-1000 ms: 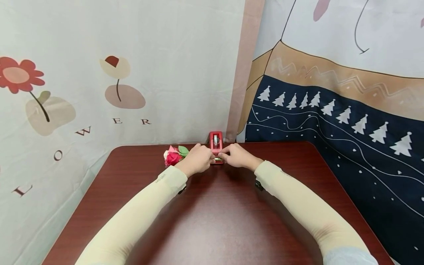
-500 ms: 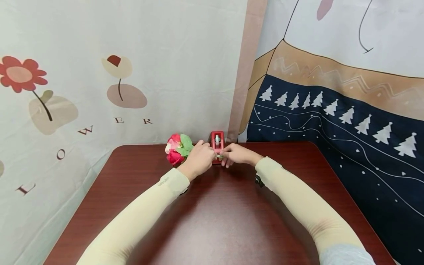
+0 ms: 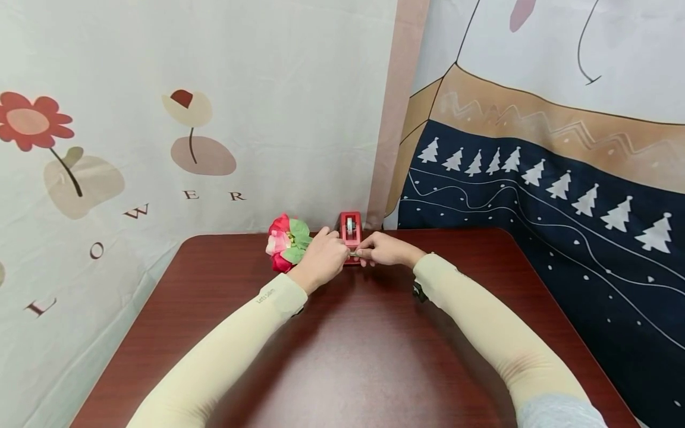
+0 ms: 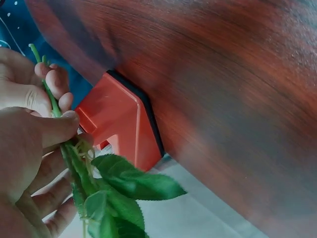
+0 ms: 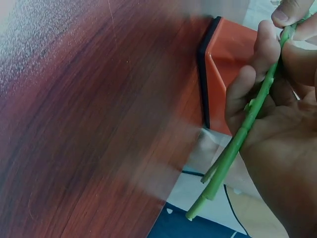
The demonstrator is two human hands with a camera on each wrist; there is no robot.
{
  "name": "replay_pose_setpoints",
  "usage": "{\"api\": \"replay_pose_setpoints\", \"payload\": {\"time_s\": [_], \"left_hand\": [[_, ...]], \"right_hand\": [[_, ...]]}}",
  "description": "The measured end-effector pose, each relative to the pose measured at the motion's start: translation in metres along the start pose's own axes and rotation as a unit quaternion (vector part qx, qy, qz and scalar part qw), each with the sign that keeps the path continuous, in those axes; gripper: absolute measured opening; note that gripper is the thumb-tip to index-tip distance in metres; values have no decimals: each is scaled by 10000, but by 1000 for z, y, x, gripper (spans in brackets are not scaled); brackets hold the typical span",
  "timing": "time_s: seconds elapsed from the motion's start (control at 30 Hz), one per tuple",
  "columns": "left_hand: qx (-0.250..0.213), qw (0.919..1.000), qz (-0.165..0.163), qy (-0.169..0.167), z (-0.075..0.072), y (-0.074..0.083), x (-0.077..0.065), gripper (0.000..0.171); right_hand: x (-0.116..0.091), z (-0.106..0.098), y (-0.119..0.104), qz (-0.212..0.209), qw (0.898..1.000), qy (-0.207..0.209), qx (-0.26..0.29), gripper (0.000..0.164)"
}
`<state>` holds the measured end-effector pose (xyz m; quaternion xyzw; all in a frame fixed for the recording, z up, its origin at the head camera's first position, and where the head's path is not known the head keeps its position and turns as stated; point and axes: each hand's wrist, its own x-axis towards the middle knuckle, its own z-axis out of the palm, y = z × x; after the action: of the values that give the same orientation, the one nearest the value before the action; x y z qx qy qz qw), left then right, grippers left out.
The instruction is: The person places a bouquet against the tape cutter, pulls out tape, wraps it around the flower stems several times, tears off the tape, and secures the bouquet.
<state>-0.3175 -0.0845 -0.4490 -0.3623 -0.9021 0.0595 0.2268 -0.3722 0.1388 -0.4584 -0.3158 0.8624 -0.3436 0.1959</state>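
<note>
Red and pink artificial roses (image 3: 278,242) with green leaves (image 4: 136,181) stick out to the left of my left hand (image 3: 323,257). That hand grips their stems between thumb and fingers. From the other side my right hand (image 3: 386,248) pinches the same green stems (image 5: 237,139), whose cut ends run past its palm in the right wrist view. Both hands' fingertips nearly meet in front of a red tape dispenser (image 3: 350,220), which stands at the table's far edge with its tape roll showing. The hands hide the dispenser's lower front in the head view.
The dark reddish-brown table (image 3: 364,356) stretches from the hands toward me. Close behind its far edge hangs a pale printed curtain (image 3: 299,119). A navy cloth with white trees (image 3: 535,196) hangs along the right side.
The roses have turned over and risen beside my left hand, so more blooms and leaves show. My right hand's fingers have shifted on the stems. The dispenser stays in place.
</note>
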Motion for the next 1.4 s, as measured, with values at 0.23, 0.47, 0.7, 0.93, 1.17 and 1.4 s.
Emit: {"api": "replay_pose_setpoints", "payload": {"time_s": [0.23, 0.47, 0.7, 0.93, 1.17, 1.4], "left_hand": [[-534, 9954, -568, -566, -1, 0, 2, 11], [-335, 9979, -333, -432, 0, 0, 3, 15], [130, 9999, 98, -18, 2, -1, 2, 18], [318, 9987, 307, 266, 4, -2, 1, 19], [447, 9978, 317, 381, 4, -2, -1, 18], [87, 9993, 46, 371, 6, -1, -1, 17]], "right_hand": [[-3, 6, -1, 64, 9991, 310, -275, 22], [-6, 11, -3, 184, 9976, 575, -333, 24], [-1, 8, -2, 353, 9983, 458, -28, 30], [5, 1, -5, 259, 9988, 337, -236, 28], [4, -3, -4, 457, 9982, -146, 349, 29], [3, -2, -3, 306, 9994, 88, 105, 25]]}}
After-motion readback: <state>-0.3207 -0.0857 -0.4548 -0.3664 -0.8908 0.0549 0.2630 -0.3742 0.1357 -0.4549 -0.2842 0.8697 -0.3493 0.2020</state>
